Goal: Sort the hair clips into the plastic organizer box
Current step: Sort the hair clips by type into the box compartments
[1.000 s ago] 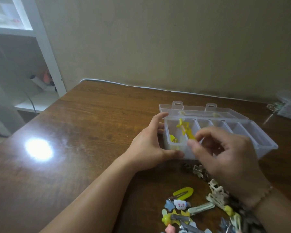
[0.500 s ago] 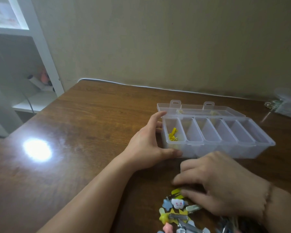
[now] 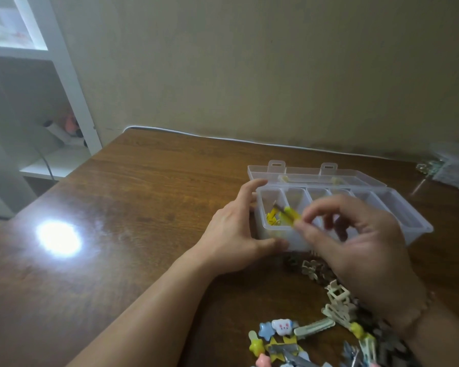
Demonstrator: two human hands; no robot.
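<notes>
My right hand (image 3: 361,247) pinches a yellow clip (image 3: 289,213) at centre right of the frame, its long axis pointing up-left over the leftmost compartment of the box (image 3: 414,226). My left hand (image 3: 233,234), spread open, steadies the box on the bench (image 3: 143,207).

We appear to be in a home room: brown wood-grain tabletop (image 3: 133,207) against a plain beige wall (image 3: 249,62), beside white open shelving (image 3: 64,75).
</notes>
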